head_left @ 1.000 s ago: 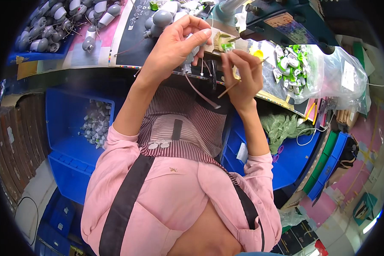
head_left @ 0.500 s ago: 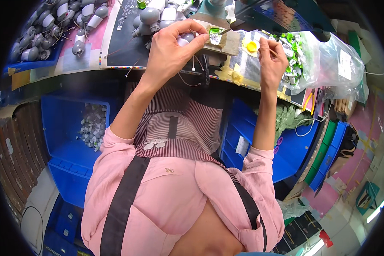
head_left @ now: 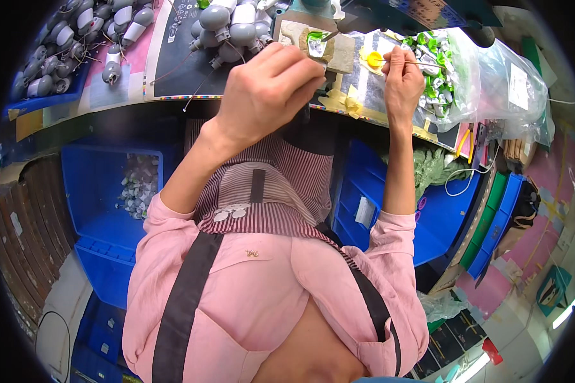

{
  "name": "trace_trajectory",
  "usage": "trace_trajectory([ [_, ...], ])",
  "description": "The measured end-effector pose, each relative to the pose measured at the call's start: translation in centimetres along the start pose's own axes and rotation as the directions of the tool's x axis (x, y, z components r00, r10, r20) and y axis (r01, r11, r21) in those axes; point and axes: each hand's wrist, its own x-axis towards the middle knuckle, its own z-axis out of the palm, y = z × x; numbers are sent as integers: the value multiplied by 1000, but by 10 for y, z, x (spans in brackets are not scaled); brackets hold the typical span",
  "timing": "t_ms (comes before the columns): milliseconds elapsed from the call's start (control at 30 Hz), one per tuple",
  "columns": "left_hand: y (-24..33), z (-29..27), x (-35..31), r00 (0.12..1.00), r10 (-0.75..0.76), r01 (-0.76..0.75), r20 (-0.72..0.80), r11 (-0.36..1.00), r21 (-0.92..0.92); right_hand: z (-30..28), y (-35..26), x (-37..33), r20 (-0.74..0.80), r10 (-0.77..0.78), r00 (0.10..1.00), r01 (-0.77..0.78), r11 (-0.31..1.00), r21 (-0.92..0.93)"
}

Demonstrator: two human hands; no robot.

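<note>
Right hand point(head_left: 404, 83) pinches a thin stick point(head_left: 428, 64) by a yellow cup point(head_left: 375, 60).
Left hand point(head_left: 268, 92) curls closed, any contents hidden. The green-and-white part point(head_left: 315, 45) sits on a block point(head_left: 342, 53); pressing the stick sideways could tip the cup.

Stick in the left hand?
No, the right hand grips the stick.

Between the left hand point(head_left: 266, 90) and right hand point(head_left: 404, 80), a lane leads from the table edge point(head_left: 377, 119) to the block point(head_left: 343, 53), over flat tape point(head_left: 349, 101). Bulbs point(head_left: 214, 19) bar the left, a plastic bag point(head_left: 490, 83) the right; the dark machine point(head_left: 390, 15), partly cut off, seems to overhang behind.
</note>
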Motion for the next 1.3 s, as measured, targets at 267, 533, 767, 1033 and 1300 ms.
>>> trace_trajectory([
  [267, 2, 11, -16, 978, -65, 31, 200, 985, 169, 23, -57, -8, 257, 93, 962, -259, 607, 751],
  [533, -2, 13, -19, 976, -101, 78, 193, 989, 124, 46, -70, -19, 153, -84, 985, 12, 907, 421],
  [767, -4, 15, -21, 980, -109, 92, 166, 990, 109, 47, -70, -19, 138, -141, 980, 76, 916, 395],
  [1033, -2, 13, -17, 983, -120, 115, 137, 992, 42, 48, -73, -18, 113, -179, 977, 116, 899, 423],
  [1300, -5, 10, 9, 762, -640, 615, 103, 664, -424, -41, -56, 84, 45, 36, 998, -57, 742, 668],
])
